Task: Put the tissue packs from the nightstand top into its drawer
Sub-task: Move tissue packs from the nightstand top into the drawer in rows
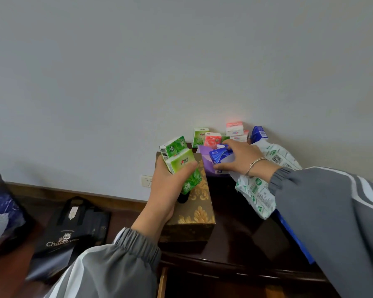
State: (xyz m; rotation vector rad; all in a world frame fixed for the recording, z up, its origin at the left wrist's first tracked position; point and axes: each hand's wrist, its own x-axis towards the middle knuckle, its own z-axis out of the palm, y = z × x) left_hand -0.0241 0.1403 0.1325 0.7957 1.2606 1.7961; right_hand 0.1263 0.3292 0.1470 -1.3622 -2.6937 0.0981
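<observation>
Early days, I'd say. The nightstand top is loaded, and the drawer down below both wrists looks only cracked open. I can't see any packs inside it. Right under the left hand sits a gold-patterned box, and that hand grips a bunch of green packs above it. Past the right hand, a row of packs lines the wall. Right fingers and thumb wrap a blue pack — nothing looks stowed yet.

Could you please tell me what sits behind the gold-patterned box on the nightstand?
A purple pack, then a white-green pack and a pink pack by the wall. The left hand, holding green packs, hides whatever lies behind the box's left corner.
</observation>
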